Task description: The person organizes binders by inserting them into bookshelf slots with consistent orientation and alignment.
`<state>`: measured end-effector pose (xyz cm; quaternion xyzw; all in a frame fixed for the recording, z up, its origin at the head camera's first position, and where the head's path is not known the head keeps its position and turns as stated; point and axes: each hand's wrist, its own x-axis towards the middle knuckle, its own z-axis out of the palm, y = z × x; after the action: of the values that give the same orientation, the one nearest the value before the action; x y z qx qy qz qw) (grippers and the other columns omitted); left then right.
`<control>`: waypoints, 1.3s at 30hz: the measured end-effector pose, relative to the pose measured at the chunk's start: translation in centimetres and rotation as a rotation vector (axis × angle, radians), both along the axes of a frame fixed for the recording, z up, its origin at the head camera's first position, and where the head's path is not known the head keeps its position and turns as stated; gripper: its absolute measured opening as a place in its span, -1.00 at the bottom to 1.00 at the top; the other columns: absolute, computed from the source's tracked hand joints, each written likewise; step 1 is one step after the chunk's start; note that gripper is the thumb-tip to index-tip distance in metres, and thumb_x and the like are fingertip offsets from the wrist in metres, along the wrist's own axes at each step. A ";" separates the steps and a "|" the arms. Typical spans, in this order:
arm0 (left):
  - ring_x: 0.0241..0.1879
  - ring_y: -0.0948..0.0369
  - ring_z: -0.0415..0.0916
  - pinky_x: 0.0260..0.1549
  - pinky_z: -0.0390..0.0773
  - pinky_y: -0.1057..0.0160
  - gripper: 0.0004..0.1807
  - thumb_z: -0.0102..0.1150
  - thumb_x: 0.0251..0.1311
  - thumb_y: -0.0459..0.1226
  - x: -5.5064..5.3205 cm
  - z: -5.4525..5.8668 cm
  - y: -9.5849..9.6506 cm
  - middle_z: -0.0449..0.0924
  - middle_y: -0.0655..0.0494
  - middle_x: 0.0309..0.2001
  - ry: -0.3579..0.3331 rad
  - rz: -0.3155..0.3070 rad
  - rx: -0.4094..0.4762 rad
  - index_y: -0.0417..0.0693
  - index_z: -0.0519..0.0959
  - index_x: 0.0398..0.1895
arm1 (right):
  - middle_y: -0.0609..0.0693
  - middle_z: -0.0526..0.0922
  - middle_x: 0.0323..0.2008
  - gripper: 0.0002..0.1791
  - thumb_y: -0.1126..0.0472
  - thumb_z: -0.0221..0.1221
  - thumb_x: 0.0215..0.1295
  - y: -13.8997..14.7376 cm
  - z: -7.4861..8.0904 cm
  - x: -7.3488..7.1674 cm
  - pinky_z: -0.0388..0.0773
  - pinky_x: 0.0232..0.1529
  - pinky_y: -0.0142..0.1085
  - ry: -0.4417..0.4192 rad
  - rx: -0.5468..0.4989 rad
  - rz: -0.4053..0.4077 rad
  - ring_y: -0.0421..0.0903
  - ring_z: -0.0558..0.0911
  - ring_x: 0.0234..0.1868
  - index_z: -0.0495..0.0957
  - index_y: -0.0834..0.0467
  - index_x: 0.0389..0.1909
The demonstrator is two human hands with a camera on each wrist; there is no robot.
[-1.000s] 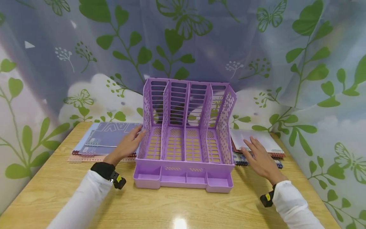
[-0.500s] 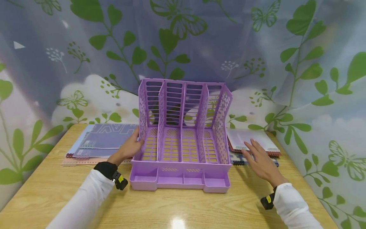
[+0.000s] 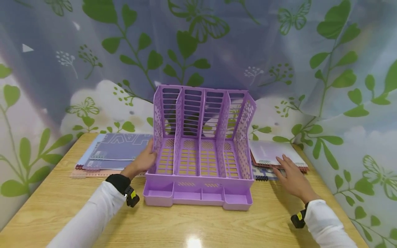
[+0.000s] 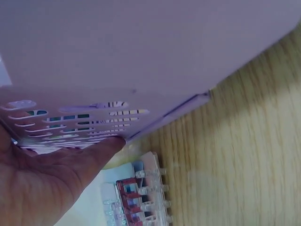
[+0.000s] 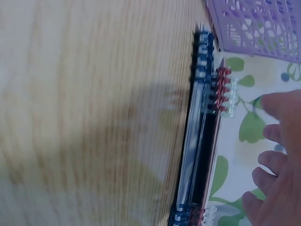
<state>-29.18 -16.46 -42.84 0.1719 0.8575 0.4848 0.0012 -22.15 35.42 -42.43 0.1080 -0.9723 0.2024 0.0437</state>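
A purple file organizer (image 3: 198, 182) stands upright in the middle of the table, with four-walled trays along its front. My left hand (image 3: 142, 162) is at its left side wall. In the left wrist view the thumb (image 4: 106, 148) lies straight along the slotted wall, while the other fingers are mostly hidden. On the right, my right hand (image 3: 293, 177) is over the front edge of a stack of spiral notebooks (image 3: 270, 153), fingers spread and nothing held. The right wrist view shows those fingers (image 5: 270, 162) beside the red and dark coil bindings (image 5: 202, 56).
Another stack of spiral notebooks, a dark blue one (image 3: 119, 148) on top, lies left of the organizer. A patterned curtain (image 3: 232, 51) hangs right behind the wooden table (image 3: 173, 227).
My left hand has settled closer against the organizer's side wall. My right hand has shifted a little to the right over the notebooks. The organizer stands in about the same place.
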 end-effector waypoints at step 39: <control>0.23 -0.35 0.17 0.22 0.12 -0.25 -0.41 -0.34 0.35 -0.44 0.4 0.0 0.0 0.21 -0.55 0.22 -0.006 0.050 -0.030 -0.26 -0.13 0.42 | 0.52 0.24 0.22 -0.31 0.51 0.23 0.00 2.9 -2.0 -7.0 0.21 0.15 0.26 0.093 0.193 0.185 0.46 0.26 0.19 0.28 0.45 0.24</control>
<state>-28.80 -16.41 -42.86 0.1490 0.8687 0.4724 -0.0057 -29.13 38.35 -44.41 0.2101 -0.9701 0.1059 0.0592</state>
